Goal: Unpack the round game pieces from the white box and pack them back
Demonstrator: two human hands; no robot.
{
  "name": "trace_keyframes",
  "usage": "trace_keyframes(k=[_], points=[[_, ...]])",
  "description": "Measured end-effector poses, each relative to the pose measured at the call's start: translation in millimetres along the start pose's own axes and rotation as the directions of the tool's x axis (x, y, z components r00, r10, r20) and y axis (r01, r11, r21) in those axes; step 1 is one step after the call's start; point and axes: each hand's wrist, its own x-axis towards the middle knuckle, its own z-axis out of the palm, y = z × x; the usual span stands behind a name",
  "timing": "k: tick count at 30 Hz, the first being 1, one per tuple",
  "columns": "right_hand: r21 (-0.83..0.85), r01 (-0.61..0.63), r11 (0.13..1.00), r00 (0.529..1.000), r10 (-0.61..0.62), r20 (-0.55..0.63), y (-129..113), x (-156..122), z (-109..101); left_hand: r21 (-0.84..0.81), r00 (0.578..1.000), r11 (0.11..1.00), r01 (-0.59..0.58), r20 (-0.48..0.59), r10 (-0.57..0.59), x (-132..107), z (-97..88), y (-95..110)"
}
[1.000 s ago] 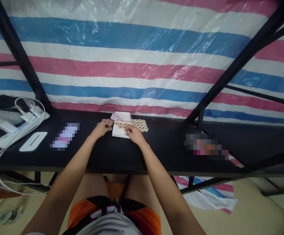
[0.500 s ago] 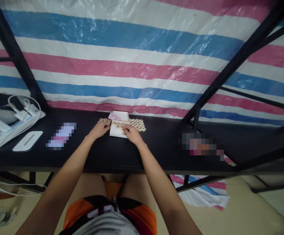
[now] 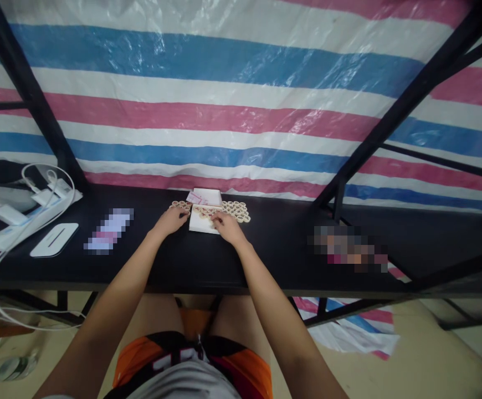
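A shallow white box [image 3: 203, 224] lies on the black tabletop, with round wooden xiangqi pieces [image 3: 201, 211] with red markings set along its far part. More pale discs with dark markings [image 3: 240, 210] are gathered at its right. A few red-marked ones [image 3: 178, 204] sit at its left, partly behind my left hand [image 3: 171, 220]. That hand's fingers are curled beside the box's left edge; whatever is in them is hidden. My right hand [image 3: 226, 228] reaches over the box's right side, thumb and fingers pinched close to the pieces. Anything between its fingertips is too small to make out.
Behind the box is a second white tray or lid [image 3: 213, 196] with a pinkish paper [image 3: 197, 197]. A blurred-out phone-like object [image 3: 110, 230], a white flat device [image 3: 55, 240] and a cabled power strip [image 3: 29, 219] lie left. Blurred-out items [image 3: 347, 247] lie right, near a black frame post [image 3: 338, 199].
The whole view has shifted slightly, so everything appears a little farther right. Both hands stay at nearly the same places by the box, with only small finger movement.
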Motion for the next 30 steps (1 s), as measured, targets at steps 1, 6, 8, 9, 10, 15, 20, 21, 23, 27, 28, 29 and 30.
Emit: trace_keyframes(k=[1,6,8,9,10,15,20,21,23,27,28,29,30], points=[[-0.005,0.008,1.000,1.000,-0.008,-0.002,1,0,0,-0.005,1.000,1.000,-0.005,0.000,0.005,0,-0.4,1],[-0.058,0.055,0.997,0.998,-0.057,-0.029,7,2,2,-0.028,0.993,0.997,-0.077,-0.090,0.074,0,3.1,11],[-0.113,0.073,0.991,0.996,-0.077,-0.037,6,1,2,-0.039,0.986,0.988,-0.150,-0.085,0.146,1,8.0,15],[-0.142,0.082,0.986,0.995,-0.088,-0.036,5,1,1,-0.045,0.980,0.981,-0.189,-0.073,0.185,1,10.7,17],[-0.170,0.092,0.981,0.995,-0.098,-0.029,4,1,0,-0.047,0.974,0.974,-0.223,-0.061,0.220,1,13.3,19],[-0.243,0.109,0.964,0.994,-0.106,0.022,-4,-1,-3,-0.036,0.957,0.957,-0.289,-0.041,0.288,0,20.5,25],[-0.199,0.147,0.969,0.988,-0.134,0.077,-7,-1,-4,-0.048,0.945,0.944,-0.328,0.000,0.328,-2,21.5,30],[-0.194,0.154,0.969,0.987,-0.140,0.082,-7,-1,-4,-0.042,0.944,0.944,-0.328,0.009,0.329,-2,21.5,31],[-0.218,0.143,0.965,0.989,-0.130,0.072,-9,-1,-4,-0.030,0.946,0.946,-0.322,0.024,0.322,-2,21.3,33],[-0.334,0.059,0.941,0.998,-0.049,0.037,-12,-3,-7,-0.035,0.953,0.953,-0.301,0.034,0.302,-1,22.1,33],[-0.354,0.048,0.934,0.999,-0.036,0.039,-13,-4,-8,-0.037,0.954,0.954,-0.298,0.034,0.299,0,22.8,32],[-0.366,0.045,0.930,0.999,-0.030,0.045,-13,-4,-8,-0.037,0.955,0.955,-0.295,0.032,0.296,0,23.7,31],[-0.370,0.050,0.928,0.998,-0.033,0.052,-14,-4,-8,-0.037,0.956,0.956,-0.290,0.029,0.292,1,24.6,29]])
